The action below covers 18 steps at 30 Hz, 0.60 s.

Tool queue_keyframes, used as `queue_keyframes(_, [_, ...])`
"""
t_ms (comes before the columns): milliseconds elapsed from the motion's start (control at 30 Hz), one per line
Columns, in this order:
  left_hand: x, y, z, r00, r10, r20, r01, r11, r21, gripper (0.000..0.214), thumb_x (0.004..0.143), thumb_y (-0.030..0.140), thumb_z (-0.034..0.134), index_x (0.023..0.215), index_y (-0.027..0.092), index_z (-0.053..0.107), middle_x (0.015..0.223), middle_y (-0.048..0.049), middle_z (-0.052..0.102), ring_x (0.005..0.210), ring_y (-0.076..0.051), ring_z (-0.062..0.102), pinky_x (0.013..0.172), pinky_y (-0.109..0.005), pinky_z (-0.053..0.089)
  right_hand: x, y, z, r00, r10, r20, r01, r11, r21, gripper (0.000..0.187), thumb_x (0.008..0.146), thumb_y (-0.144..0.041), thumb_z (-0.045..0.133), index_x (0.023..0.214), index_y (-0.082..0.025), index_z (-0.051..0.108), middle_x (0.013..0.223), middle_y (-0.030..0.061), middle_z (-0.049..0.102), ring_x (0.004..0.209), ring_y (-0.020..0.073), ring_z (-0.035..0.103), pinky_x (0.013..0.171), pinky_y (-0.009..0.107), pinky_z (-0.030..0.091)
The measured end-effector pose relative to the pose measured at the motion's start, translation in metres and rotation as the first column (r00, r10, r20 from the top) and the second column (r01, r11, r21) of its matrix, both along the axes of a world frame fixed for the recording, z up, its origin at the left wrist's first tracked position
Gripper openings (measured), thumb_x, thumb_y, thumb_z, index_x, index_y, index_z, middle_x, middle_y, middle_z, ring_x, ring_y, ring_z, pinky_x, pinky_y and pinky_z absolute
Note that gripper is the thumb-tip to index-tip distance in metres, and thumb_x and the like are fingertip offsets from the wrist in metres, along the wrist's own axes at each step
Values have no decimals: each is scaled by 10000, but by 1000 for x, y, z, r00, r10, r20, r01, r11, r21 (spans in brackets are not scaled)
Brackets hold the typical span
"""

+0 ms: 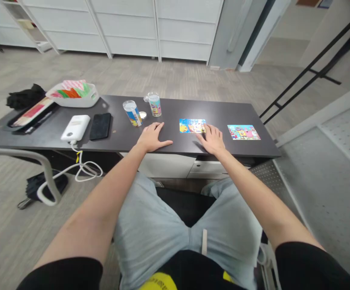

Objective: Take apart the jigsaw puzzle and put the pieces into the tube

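A seated person rests both hands on a dark surface point(220, 110). The left hand point(151, 138) has an open grip, thumb spread, near two clear-topped cartoon containers point(156, 105). The right hand point(213, 140), its grip also open, has fingertips at a cartoon card's point(188, 126) right edge; a second card point(243, 132) lies farther right.

There are two cards point(192, 125) point(244, 132), two canisters point(133, 114) point(155, 106), one phone point(100, 126), one power bank point(75, 127) and one basket point(84, 101).
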State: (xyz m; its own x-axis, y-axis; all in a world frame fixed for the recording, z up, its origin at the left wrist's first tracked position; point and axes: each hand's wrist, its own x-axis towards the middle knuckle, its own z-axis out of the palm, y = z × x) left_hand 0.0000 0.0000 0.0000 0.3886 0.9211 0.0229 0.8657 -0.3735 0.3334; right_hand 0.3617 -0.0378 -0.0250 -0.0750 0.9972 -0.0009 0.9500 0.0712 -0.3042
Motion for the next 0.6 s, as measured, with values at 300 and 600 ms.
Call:
queue_keyframes(300, [55, 36, 8, 999, -6, -48, 2, 997, -77, 1676, 728, 1084, 817, 1982, 110, 278, 2053, -280, 441, 1903, -490, 404, 1621, -545, 248, 3, 3, 5, 987, 99, -123, -92, 994, 56, 1021, 1198, -784, 434, 2016, -178, 520, 2043, 161, 573, 1903, 444, 475, 1604, 619, 360])
queue_keyframes(600, [88, 94, 50, 952, -101, -288, 33, 972, -231, 1569, 584, 1104, 878, 1873, 274, 545, 1946, -244, 551, 1777, -500, 553, 1529, -616, 463, 6, 15, -5, 976, -7, -219, 26, 996, 85, 1040, 1153, -870, 399, 1904, -184, 617, 1926, 289, 658, 1801, 570, 540, 1519, 790, 389])
